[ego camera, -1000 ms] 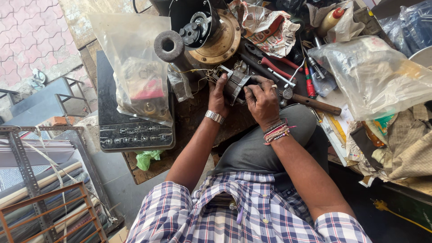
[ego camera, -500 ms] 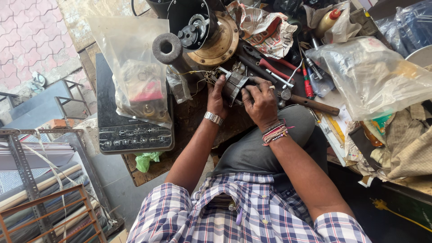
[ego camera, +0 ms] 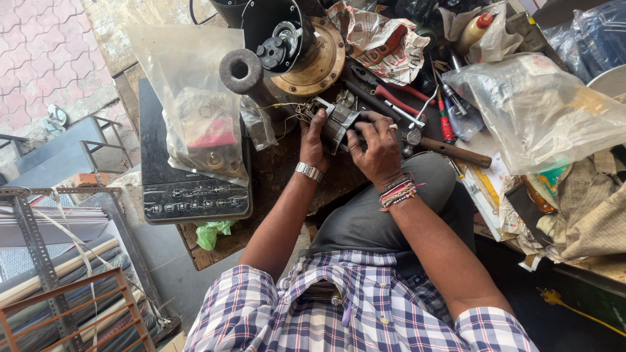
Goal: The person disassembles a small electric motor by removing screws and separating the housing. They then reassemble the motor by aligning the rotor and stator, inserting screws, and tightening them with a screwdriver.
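Both hands, L (ego camera: 314, 140) & R (ego camera: 377, 146), grip motor core (ego camera: 338, 122); pliers (ego camera: 385, 94), plastic bag (ego camera: 202, 104) crowd bench.

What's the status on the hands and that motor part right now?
Left hand and right hand both gripping the metal motor core. Core held over the workbench. Red-handled pliers lie close beside.

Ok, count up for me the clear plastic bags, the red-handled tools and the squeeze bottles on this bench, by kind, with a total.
Clear plastic bags: 2, left bag and right bag
Red-handled tools: 2, pliers and screwdriver
Squeeze bottles: 1, red-capped bottle
Total: 5
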